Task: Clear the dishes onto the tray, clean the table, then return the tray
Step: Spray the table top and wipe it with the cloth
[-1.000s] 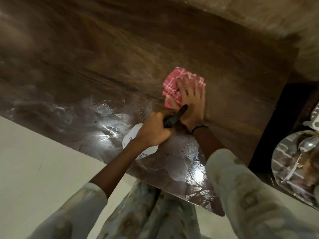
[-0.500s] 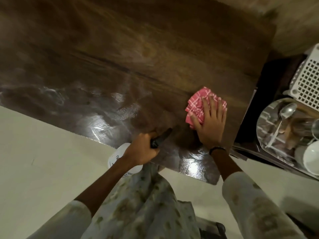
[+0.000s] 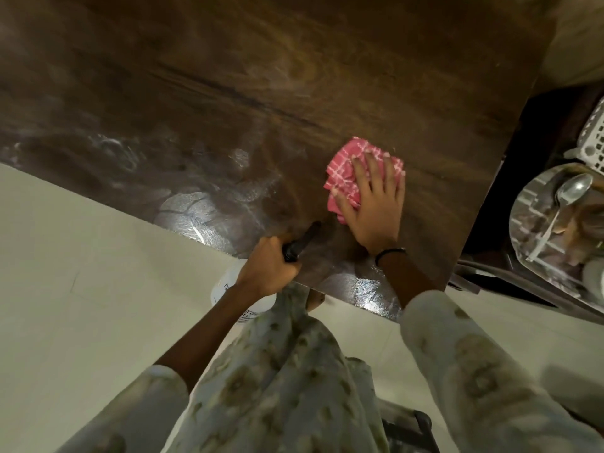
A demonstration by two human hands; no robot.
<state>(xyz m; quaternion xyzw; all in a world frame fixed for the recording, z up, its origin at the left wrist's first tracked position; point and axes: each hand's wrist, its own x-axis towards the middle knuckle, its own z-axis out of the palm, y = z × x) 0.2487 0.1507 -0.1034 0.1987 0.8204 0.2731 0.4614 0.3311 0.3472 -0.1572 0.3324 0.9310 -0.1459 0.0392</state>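
Fingers (image 3: 376,171) of the right hand (image 3: 372,204) lie spread wide and flat on a folded pink checked cloth (image 3: 346,171), pressing it to the dark wooden counter (image 3: 228,93) near its right end, a black band at the wrist. The left hand (image 3: 266,269) is wrapped around the black trigger head of a white spray bottle (image 3: 228,289), held at the counter's near edge with the nozzle pointing over the surface. Wet streaks gleam on the wood close to the edge. Off the counter's right end, well apart from the cloth, a shiny metal tray (image 3: 529,217) carries a spoon (image 3: 568,194) and dishes, with a white slotted basket (image 3: 593,138) just behind it
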